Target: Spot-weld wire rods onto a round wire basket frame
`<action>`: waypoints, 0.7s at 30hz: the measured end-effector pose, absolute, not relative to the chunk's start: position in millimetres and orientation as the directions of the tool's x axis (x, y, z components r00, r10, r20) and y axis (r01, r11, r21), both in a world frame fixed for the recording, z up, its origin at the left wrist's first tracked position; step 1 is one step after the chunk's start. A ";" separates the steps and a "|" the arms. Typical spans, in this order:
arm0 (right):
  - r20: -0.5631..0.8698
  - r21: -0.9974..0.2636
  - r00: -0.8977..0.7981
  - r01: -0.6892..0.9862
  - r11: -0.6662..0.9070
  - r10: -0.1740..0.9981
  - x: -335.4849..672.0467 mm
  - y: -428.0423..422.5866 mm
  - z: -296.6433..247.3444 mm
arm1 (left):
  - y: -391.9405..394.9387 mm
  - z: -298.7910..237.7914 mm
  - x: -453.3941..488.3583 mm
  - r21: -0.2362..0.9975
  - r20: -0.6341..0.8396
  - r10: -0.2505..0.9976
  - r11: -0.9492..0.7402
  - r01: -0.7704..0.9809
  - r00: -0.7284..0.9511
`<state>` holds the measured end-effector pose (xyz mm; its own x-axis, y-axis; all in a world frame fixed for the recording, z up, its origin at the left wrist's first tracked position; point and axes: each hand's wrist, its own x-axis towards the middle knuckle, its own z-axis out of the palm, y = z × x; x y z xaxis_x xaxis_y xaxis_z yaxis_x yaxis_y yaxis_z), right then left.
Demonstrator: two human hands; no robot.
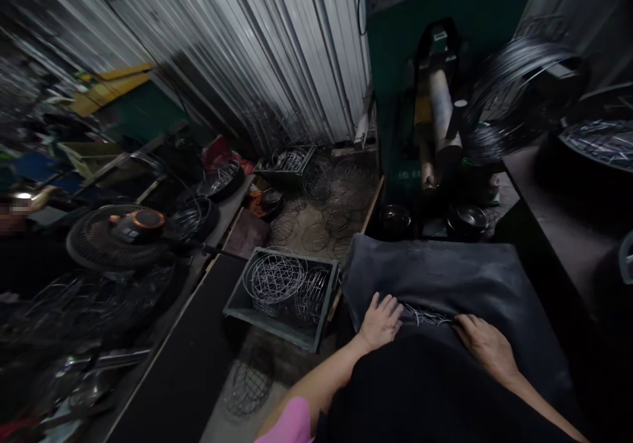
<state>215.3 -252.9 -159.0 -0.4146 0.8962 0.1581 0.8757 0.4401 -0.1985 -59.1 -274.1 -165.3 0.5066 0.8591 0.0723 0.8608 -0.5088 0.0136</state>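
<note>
A dark leather-like sheet point(435, 268) is spread over my lap, and a small heap of short bent metal wires point(428, 316) lies in a fold of it. At the left end of the heap, my left hand point(382, 321) rests flat on the sheet with its fingers apart. On the other end, my right hand point(487, 343) is closed, its fingers curled together beside the wires. What the right fingers grip, if anything, is hidden.
A green crate point(281, 334) of round wire grids stands left of my lap. A fan point(133, 229) is further left. Ahead is a green machine point(400, 100), with a wire coil point(524, 80) to its right. Wire rings point(316, 235) lie on the floor.
</note>
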 end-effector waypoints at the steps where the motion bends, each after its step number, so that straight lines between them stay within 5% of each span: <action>1: 0.157 -0.225 -0.398 0.876 0.425 0.904 215.9 -255.9 -158.8 | -278.2 -171.1 -58.1 0.020 0.069 0.871 -0.488 0.872 0.486; 9: 0.187 -0.382 -0.373 0.825 0.417 0.909 214.8 -256.0 -151.0 | -287.7 -160.4 -60.2 0.240 0.251 0.915 -0.374 0.896 0.315; 14: 0.175 -0.312 -0.420 0.834 0.455 0.891 206.9 -252.2 -149.3 | -286.2 -131.7 -72.7 0.494 0.391 0.919 -0.154 0.856 -0.060; 21: 0.248 -0.208 -0.317 0.906 0.369 0.916 217.0 -211.3 -115.7 | -198.8 -106.1 -96.1 0.446 0.286 0.908 0.158 0.881 -0.308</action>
